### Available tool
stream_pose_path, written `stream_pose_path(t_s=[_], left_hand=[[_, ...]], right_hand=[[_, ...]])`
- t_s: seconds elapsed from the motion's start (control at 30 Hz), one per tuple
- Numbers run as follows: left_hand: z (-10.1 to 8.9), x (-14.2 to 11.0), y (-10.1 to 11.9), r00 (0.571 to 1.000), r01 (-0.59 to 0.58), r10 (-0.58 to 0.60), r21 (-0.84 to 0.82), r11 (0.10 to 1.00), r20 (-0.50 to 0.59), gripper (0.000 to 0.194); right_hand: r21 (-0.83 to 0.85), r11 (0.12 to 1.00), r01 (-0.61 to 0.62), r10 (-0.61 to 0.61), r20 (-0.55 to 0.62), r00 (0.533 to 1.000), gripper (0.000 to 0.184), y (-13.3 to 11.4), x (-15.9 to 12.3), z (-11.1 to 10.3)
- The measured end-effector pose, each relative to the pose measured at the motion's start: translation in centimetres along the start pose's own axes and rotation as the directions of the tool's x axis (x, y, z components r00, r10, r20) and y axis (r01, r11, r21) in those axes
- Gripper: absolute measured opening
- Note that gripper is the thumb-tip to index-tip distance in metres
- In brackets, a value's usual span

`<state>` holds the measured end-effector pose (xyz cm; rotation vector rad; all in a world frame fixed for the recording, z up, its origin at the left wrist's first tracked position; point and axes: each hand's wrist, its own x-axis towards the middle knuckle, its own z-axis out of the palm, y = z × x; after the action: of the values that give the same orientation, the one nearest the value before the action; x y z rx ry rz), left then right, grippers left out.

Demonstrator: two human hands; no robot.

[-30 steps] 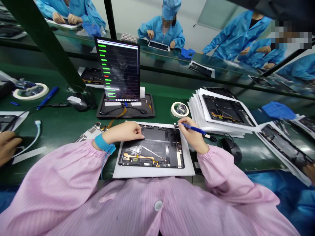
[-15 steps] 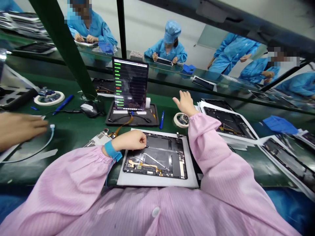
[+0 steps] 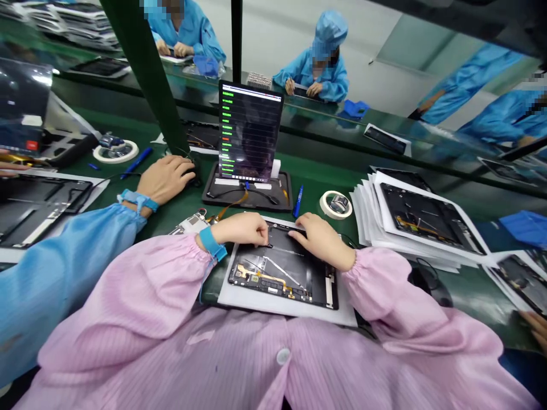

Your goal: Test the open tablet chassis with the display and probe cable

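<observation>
In front of me an opened tablet housing (image 3: 294, 279), black inside with orange flex cables, lies on a white sheet (image 3: 239, 297). My left hand (image 3: 241, 229), with a blue strap (image 3: 211, 244) at the wrist, is closed in a pinch over its upper left part. A small dark end shows just below these fingertips; what they grip is too small to name. My right hand (image 3: 325, 242) hovers at or rests on the housing's upper right side, fingers apart; I cannot tell if it touches. A grey strip runs across the housing between both hands.
Behind the housing a lit screen (image 3: 250, 136) stands in a black tray (image 3: 209, 193). A blue pen (image 3: 298, 200) and a tape roll (image 3: 323, 205) lie right of it. Stacked housings on sheets (image 3: 371, 228) are at right. A co-worker's hand (image 3: 164, 179) covers a mouse at left.
My right hand has come down from beside the tape roll to the housing. My left hand stays pinched there. The co-worker's hand has moved onto the mouse. The view has shifted.
</observation>
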<state>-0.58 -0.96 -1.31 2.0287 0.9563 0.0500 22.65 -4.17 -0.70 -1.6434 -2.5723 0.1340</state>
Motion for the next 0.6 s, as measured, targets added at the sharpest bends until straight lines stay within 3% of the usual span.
stream_pose_path(t_s=[0.13,0.23,0.3,0.4,0.5,0.6], left_hand=[[-0.4,-0.2,0.1,0.999,-0.016,0.014,-0.066,0.998,-0.032,0.015],[-0.9,-0.3,0.3,0.969,-0.071,0.035,-0.141,0.987,-0.245,0.019],[-1.5,-0.3,0.3,0.888,-0.11,0.014,-0.181,0.977,-0.459,0.022],[-2.3,-0.4,0.1,0.716,-0.191,-0.064,-0.283,0.94,-0.695,0.027],[-2.8,-0.6,-0.2,0.592,-0.26,-0.172,-0.389,0.884,-0.787,0.031],[-3.0,-0.6,-0.4,0.546,-0.305,-0.229,-0.446,0.841,-0.806,0.034]], right_hand=[[0.168,0.984,-0.049,0.071,-0.13,0.989,0.021,1.3,-0.4,2.7],[0.345,0.938,-0.019,0.059,-0.105,0.993,0.018,2.1,0.3,3.5],[0.421,0.907,-0.011,0.066,-0.116,0.991,0.02,2.2,0.4,3.7],[0.465,0.885,-0.024,0.108,-0.156,0.982,0.018,1.9,0.0,3.9],[0.682,0.731,0.007,0.177,-0.2,0.963,0.023,2.1,-0.6,3.6],[0.855,0.511,0.086,0.353,-0.3,0.886,0.034,3.6,-0.2,2.3]])
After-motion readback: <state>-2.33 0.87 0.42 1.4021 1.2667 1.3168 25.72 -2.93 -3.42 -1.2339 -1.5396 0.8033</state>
